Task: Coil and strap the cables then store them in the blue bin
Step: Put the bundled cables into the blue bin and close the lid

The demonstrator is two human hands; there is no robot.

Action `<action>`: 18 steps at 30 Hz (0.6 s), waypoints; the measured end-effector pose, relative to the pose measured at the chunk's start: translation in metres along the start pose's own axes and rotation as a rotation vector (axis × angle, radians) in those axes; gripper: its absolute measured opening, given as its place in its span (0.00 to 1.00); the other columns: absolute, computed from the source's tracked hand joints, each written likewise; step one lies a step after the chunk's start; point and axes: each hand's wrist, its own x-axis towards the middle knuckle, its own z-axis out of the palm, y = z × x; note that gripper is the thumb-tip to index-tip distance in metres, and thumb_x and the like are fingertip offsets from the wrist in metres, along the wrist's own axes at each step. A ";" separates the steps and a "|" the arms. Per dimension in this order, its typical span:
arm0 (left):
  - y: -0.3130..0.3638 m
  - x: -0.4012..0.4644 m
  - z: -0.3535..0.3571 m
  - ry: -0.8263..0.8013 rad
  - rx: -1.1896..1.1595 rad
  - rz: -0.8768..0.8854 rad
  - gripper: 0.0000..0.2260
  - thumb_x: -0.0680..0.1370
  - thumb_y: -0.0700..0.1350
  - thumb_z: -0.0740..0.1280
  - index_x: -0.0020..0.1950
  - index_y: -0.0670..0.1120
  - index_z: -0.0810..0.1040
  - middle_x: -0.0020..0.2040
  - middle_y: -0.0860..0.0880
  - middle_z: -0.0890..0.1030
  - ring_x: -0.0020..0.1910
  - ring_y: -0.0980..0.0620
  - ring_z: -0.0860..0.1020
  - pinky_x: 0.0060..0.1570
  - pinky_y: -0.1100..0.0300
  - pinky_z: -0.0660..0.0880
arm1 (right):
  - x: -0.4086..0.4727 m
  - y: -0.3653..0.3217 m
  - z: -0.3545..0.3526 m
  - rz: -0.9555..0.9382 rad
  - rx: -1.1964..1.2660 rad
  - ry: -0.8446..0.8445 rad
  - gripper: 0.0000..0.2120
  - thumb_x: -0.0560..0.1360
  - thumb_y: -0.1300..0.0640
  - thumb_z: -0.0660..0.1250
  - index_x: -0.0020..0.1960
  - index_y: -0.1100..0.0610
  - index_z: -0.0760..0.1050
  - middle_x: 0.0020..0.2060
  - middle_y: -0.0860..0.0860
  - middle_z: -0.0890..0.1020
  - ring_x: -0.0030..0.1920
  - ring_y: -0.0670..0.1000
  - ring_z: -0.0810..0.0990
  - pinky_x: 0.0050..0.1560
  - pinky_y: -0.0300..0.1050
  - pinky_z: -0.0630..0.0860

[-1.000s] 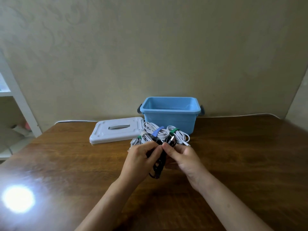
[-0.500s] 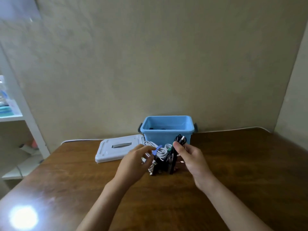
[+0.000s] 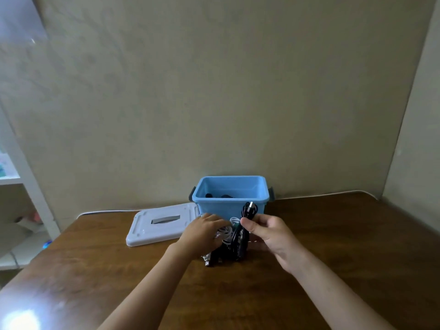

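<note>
The blue bin (image 3: 228, 207) stands open at the back of the wooden table, with dark cable parts showing inside it. Just in front of it my right hand (image 3: 266, 232) pinches a coiled black cable (image 3: 240, 236), whose plug end sticks up beside the bin's front wall. My left hand (image 3: 202, 234) lies over a bundle of white cables (image 3: 223, 232), fingers curled on it. A green strap shows between the white coils. More plug ends lie on the table under the left hand.
The bin's grey lid (image 3: 162, 223) lies flat to the left of the bin. A white shelf unit (image 3: 26, 186) stands at the far left beyond the table edge. The wooden table (image 3: 333, 246) reaches the wall behind and the right corner.
Both hands have separated: my right hand lifted the black coil up toward the bin, and my left hand moved onto the white cables. My head tilted up, so the table sits lower in view.
</note>
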 end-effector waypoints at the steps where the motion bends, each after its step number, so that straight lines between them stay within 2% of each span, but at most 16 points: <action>1: -0.004 0.001 -0.001 -0.028 0.015 0.011 0.24 0.76 0.48 0.69 0.72 0.59 0.72 0.66 0.56 0.77 0.65 0.52 0.72 0.63 0.56 0.73 | 0.000 0.000 -0.002 0.009 0.002 -0.005 0.17 0.72 0.51 0.75 0.57 0.59 0.81 0.49 0.53 0.88 0.50 0.53 0.87 0.54 0.54 0.83; 3: -0.011 0.001 -0.001 -0.067 0.036 0.036 0.28 0.74 0.46 0.70 0.73 0.59 0.70 0.67 0.56 0.76 0.65 0.52 0.70 0.65 0.55 0.71 | 0.002 -0.001 -0.003 0.020 0.015 -0.003 0.15 0.74 0.53 0.74 0.57 0.59 0.81 0.49 0.54 0.88 0.50 0.54 0.87 0.55 0.55 0.83; 5: -0.015 0.001 0.000 -0.045 0.050 0.050 0.27 0.75 0.43 0.70 0.73 0.58 0.72 0.65 0.55 0.77 0.64 0.51 0.71 0.64 0.56 0.70 | 0.005 -0.003 -0.002 0.025 0.039 0.003 0.13 0.76 0.55 0.73 0.57 0.60 0.80 0.49 0.55 0.88 0.50 0.55 0.87 0.55 0.55 0.83; 8: -0.017 0.001 0.003 0.064 0.131 0.093 0.23 0.74 0.43 0.71 0.69 0.56 0.76 0.61 0.55 0.78 0.62 0.51 0.72 0.62 0.58 0.68 | 0.009 -0.001 0.001 0.029 0.062 -0.001 0.12 0.77 0.56 0.73 0.57 0.60 0.80 0.49 0.55 0.88 0.50 0.54 0.87 0.54 0.53 0.83; 11: -0.019 -0.005 0.001 0.215 0.082 0.063 0.20 0.71 0.46 0.74 0.62 0.53 0.79 0.56 0.53 0.80 0.56 0.48 0.76 0.56 0.55 0.72 | 0.011 0.003 0.001 -0.011 0.016 0.004 0.11 0.76 0.56 0.73 0.55 0.60 0.81 0.48 0.54 0.88 0.50 0.54 0.87 0.52 0.53 0.84; 14: -0.020 -0.010 -0.013 0.405 -0.231 -0.098 0.17 0.73 0.44 0.73 0.61 0.49 0.80 0.53 0.53 0.81 0.50 0.52 0.79 0.50 0.55 0.77 | 0.016 0.001 -0.005 -0.084 -0.013 0.053 0.08 0.76 0.57 0.74 0.53 0.60 0.81 0.48 0.57 0.87 0.49 0.55 0.87 0.53 0.53 0.84; 16: -0.017 -0.007 -0.031 0.453 -0.557 -0.239 0.10 0.76 0.42 0.71 0.58 0.48 0.80 0.47 0.52 0.83 0.43 0.56 0.81 0.45 0.58 0.79 | 0.028 -0.006 -0.013 -0.147 -0.092 0.111 0.08 0.76 0.55 0.74 0.51 0.59 0.82 0.47 0.57 0.87 0.48 0.54 0.87 0.55 0.55 0.83; 18: -0.015 0.007 -0.051 0.486 -0.736 -0.333 0.02 0.80 0.43 0.68 0.51 0.48 0.80 0.39 0.48 0.84 0.35 0.53 0.81 0.36 0.56 0.77 | 0.049 -0.017 -0.019 -0.197 -0.201 0.166 0.09 0.76 0.52 0.74 0.51 0.57 0.81 0.47 0.54 0.86 0.48 0.52 0.87 0.54 0.55 0.83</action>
